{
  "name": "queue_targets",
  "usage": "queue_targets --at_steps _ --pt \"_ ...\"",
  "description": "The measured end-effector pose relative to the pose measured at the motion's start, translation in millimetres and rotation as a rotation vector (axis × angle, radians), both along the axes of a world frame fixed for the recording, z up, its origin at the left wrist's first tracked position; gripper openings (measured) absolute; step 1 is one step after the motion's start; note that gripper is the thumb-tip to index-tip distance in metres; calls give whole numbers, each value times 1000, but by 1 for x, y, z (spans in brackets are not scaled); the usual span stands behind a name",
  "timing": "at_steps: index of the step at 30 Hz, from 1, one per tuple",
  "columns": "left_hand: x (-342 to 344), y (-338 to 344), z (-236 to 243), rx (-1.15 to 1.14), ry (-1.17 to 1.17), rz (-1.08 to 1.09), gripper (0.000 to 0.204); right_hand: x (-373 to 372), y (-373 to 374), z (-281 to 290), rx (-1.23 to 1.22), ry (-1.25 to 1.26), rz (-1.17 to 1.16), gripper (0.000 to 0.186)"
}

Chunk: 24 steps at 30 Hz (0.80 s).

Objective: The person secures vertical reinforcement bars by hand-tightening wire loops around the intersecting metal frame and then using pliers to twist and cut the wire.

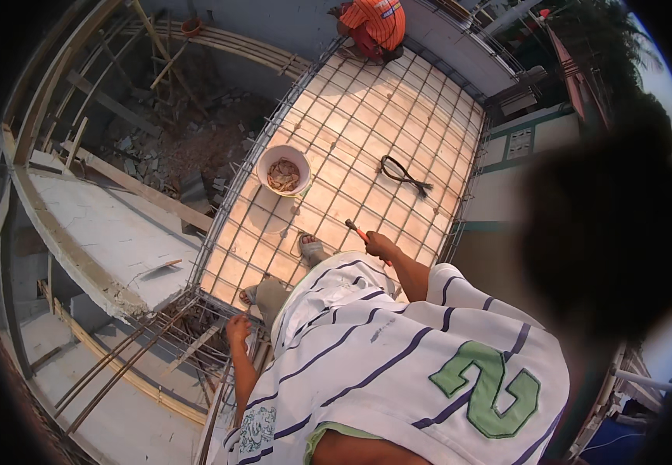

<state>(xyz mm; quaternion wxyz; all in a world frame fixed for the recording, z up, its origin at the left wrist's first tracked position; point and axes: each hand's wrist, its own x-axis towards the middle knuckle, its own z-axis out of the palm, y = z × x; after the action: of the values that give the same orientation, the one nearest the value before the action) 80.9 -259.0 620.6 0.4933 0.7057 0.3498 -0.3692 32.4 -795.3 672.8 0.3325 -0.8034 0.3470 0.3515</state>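
My right hand [383, 246] is closed around the handle of a red-handled tool [361, 234] with a short dark metal head; whether it is pincers or a hammer is too small to tell. Down at the left, my left hand [237, 328] hangs beside my leg near the edge of the mesh, fingers curled, with nothing visible in it. Under my sandalled feet [310, 246] spreads a grid of steel rebar [343, 147] over pale boards. A looped bundle of dark wire [402, 177] lies on the grid ahead. Left of it stands a white bucket [284, 170] holding brownish contents.
At the grid's far end crouches a person in an orange shirt [381, 27]. To the left, beyond the mesh edge, a rubble-strewn pit [188, 139] drops away beside a concrete ledge [119, 229]. Long rebar rods [122, 368] jut out at lower left. A dark blur covers the right side.
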Motion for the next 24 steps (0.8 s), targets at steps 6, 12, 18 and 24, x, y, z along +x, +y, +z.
queue_targets --at_steps 6,12,18,24 --pt "27 -62 16 -12 53 -207 38 -44 -28 -18 -41 -120 -104 24" --pt "46 -75 20 51 -4 -289 28 -75 -23 -21 36 -36 -305 24" --pt "72 -83 12 199 -129 -497 31 -109 -28 -25 80 -10 -502 26" --pt "84 -117 45 131 -45 -521 30 -129 -29 -31 101 -28 -746 17"
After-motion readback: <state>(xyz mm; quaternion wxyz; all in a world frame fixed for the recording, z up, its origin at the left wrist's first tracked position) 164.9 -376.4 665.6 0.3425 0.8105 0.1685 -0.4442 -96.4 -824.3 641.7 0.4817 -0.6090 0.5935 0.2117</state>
